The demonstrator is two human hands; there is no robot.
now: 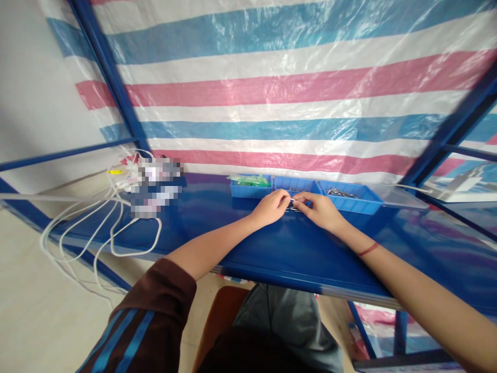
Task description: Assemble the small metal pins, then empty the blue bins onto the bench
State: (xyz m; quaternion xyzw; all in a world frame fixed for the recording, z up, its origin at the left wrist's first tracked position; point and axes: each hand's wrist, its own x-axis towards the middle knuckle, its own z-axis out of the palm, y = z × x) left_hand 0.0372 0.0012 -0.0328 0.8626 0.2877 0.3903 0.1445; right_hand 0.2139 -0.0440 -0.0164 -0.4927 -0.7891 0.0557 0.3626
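My left hand [275, 206] and my right hand [316, 208] meet over the blue tabletop, in front of a row of blue bins. Fingertips of both are pinched around a small, thin, shiny metal piece [293, 200]; its exact kind is too small to make out. Just below the fingers, more dark, shiny metal bits lie on the table, partly covered by my hands. The left bin [251, 192] holds green plastic packets [252, 180]. Behind my hands is the middle bin [295, 184], its contents mostly hidden. Several slim metal pieces [341, 192] lie in the right bin [363, 206].
White cables [112, 228] loop over the table's left end and hang off it, beside a blurred-out pile [155, 186]. Blue metal posts [116, 83] frame a striped plastic sheet [272, 93] behind the table [279, 254]. A white box [469, 184] stands at the far right.
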